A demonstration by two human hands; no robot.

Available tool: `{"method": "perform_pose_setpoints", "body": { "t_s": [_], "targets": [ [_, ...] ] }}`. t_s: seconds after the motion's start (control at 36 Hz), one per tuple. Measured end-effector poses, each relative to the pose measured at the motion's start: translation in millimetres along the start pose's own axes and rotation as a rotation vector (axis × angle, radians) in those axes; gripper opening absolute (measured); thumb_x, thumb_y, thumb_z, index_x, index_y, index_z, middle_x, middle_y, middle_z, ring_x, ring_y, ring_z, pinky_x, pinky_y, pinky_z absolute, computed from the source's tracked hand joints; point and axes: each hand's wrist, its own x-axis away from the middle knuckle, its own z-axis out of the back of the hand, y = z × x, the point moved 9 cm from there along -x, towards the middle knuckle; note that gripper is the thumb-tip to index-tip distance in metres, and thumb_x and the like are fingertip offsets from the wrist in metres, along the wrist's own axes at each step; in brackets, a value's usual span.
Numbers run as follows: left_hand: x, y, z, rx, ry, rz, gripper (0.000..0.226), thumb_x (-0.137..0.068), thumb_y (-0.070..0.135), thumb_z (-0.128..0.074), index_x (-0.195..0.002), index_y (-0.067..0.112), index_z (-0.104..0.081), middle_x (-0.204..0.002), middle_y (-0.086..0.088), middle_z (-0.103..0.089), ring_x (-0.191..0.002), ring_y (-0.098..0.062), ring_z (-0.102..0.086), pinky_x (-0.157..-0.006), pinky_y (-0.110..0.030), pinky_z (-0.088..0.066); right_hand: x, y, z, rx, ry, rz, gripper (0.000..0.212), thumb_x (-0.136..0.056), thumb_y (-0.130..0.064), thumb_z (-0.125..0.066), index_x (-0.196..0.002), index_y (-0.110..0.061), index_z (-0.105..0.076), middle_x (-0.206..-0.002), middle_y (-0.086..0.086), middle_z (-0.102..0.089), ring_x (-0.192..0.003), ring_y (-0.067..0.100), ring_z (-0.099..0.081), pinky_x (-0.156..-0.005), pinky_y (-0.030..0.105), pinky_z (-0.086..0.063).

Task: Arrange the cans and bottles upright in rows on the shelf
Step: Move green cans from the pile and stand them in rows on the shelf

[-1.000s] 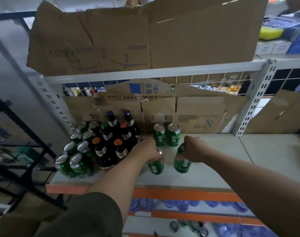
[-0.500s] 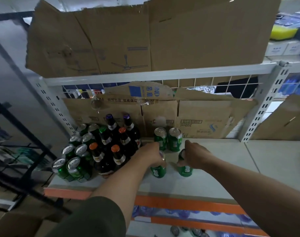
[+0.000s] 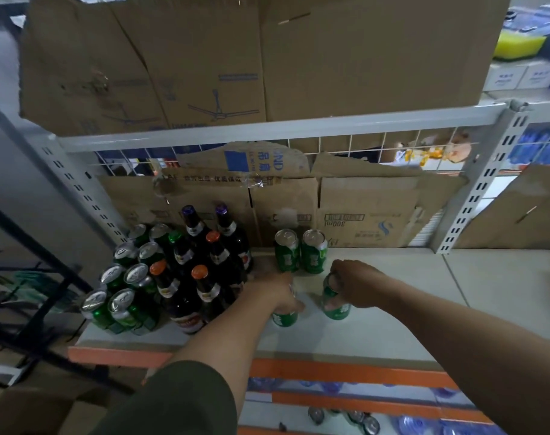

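- A person's left hand (image 3: 278, 296) grips the top of a green can (image 3: 284, 317) standing upright on the pale shelf (image 3: 424, 309), fingers wrapped over its rim.
- The right hand (image 3: 360, 285) clasps a second green can (image 3: 336, 304) from above, fingertips curled round its upper edge; this can stands upright just beside the first, the two slightly apart.
- Directly behind them, two more green cans (image 3: 300, 251) stand side by side, touching, against flattened cardboard (image 3: 367, 215) at the back of the shelf.
- To the left, six dark bottles (image 3: 201, 262) with purple, green and orange caps stand upright in two columns.
- Further left, eight silver-topped green cans (image 3: 123, 284) form two columns at the shelf's left end.
- Large cardboard sheets (image 3: 236, 58) lean on the tier above.
- Below the orange shelf edge (image 3: 346, 373), a few loose cans (image 3: 358, 419) lie on a lower level.
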Motion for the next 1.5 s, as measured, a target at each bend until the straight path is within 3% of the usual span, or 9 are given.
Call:
{"method": "perform_pose_setpoints", "body": {
  "t_s": [0.14, 0.31, 0.42, 0.64, 0.78, 0.94, 1.14, 1.36, 1.5],
  "targets": [
    [1.7, 0.5, 17.4, 0.028, 0.008, 0.049, 0.061, -0.068, 0.054, -0.077, -0.115, 0.019, -0.060, -0.112, -0.004, -0.064, -0.098, -0.026, -0.064, -0.080, -0.033, -0.055, 0.0, -1.7, -0.1, 0.017, -0.005, 0.013, 0.072, -0.064, -0.058, -0.086, -0.117, -0.018, -0.057, -0.108, 0.003, -0.064, -0.094, 0.023, -0.059, -0.080, 0.034, -0.053],
    [7.6, -3.7, 55.4, 0.431, 0.089, 0.105, 0.042, -0.075, 0.038, -0.082, -0.100, 0.016, -0.056, -0.099, -0.008, -0.061, -0.093, -0.025, -0.063, -0.077, -0.033, -0.056, 2.4, -2.5, 1.0, 0.008, 0.030, 0.037, 0.060, -0.064, -0.054, -0.087, -0.106, -0.025, -0.055, -0.099, -0.003, -0.062, -0.088, 0.020, -0.057, -0.067, 0.030, -0.047],
    [17.6, -14.5, 54.9, 0.947, -0.068, 0.216, 0.057, -0.072, 0.030, -0.086, -0.118, 0.008, -0.060, -0.116, -0.018, -0.063, -0.097, -0.034, -0.069, -0.076, -0.051, -0.063, 2.4, -4.8, 1.1, 0.070, 0.025, 0.050, 0.061, -0.066, -0.056, -0.084, -0.106, -0.025, -0.052, -0.100, -0.004, -0.059, -0.089, 0.019, -0.055, -0.066, 0.029, -0.043],
    [23.9, 2.3, 56.2, 1.456, -0.237, 0.081, 0.044, -0.086, 0.021, -0.071, -0.127, 0.009, -0.062, -0.110, -0.019, -0.071, -0.087, -0.029, -0.071, -0.083, -0.047, -0.060, -0.6, -3.5, 0.9, 0.104, 0.023, 0.055, 0.071, -0.065, -0.061, -0.083, -0.117, -0.023, -0.054, -0.107, -0.003, -0.060, -0.093, 0.019, -0.056, -0.076, 0.032, -0.051],
    [27.2, 3.5, 66.8, 1.370, -0.132, 0.023, 0.026, -0.086, 0.008, -0.067, -0.112, 0.009, -0.068, -0.102, -0.015, -0.075, -0.082, -0.022, -0.073, -0.061, -0.030, -0.058, -0.2, -6.0, -0.6, 0.125, -0.003, 0.051, 0.066, -0.067, -0.058, -0.082, -0.115, -0.021, -0.054, -0.106, 0.000, -0.061, -0.092, 0.020, -0.057, -0.075, 0.032, -0.052],
    [24.4, 0.3, 78.1, 1.293, 0.112, -0.028, 0.057, -0.075, 0.001, -0.080, -0.125, 0.020, -0.059, -0.112, -0.014, -0.072, -0.096, -0.024, -0.070, -0.057, -0.026, -0.057, -0.7, -7.4, -1.1, 0.148, -0.028, 0.043, 0.063, -0.069, -0.057, -0.082, -0.109, -0.019, -0.052, -0.104, 0.001, -0.060, -0.091, 0.022, -0.056, -0.076, 0.034, -0.051],
    [13.3, -8.6, 55.5, 0.943, 0.234, -0.038, 0.084, -0.067, 0.006, -0.090, -0.132, 0.026, -0.040, -0.117, -0.001, -0.057, -0.113, -0.024, -0.057, -0.090, -0.035, -0.050, -4.3, -7.3, -3.4, 0.136, -0.074, 0.034, 0.066, -0.069, -0.059, -0.083, -0.111, -0.018, -0.053, -0.103, 0.001, -0.061, -0.088, 0.020, -0.058, -0.071, 0.032, -0.049],
    [-0.7, -3.8, 17.7, 0.657, 0.168, -0.037, 0.089, -0.062, 0.011, -0.094, -0.137, 0.020, -0.046, -0.132, -0.001, -0.055, -0.122, -0.023, -0.053, -0.101, -0.035, -0.047, -3.5, -7.5, -5.9, 0.140, -0.102, 0.034, 0.071, -0.075, -0.058, -0.079, -0.123, -0.014, -0.051, -0.115, 0.005, -0.062, -0.096, 0.023, -0.058, -0.075, 0.032, -0.047],
    [-10.0, -1.3, 5.2, 0.581, 0.175, -0.076, 0.076, -0.070, 0.008, -0.087, -0.134, 0.020, -0.048, -0.128, 0.000, -0.057, -0.120, -0.022, -0.054, -0.094, -0.028, -0.045, -5.8, -7.2, -8.0, 0.128, -0.095, 0.043, 0.066, -0.074, -0.056, -0.080, -0.118, -0.017, -0.051, -0.108, 0.004, -0.061, -0.092, 0.023, -0.058, -0.074, 0.034, -0.049]
  ]
}}
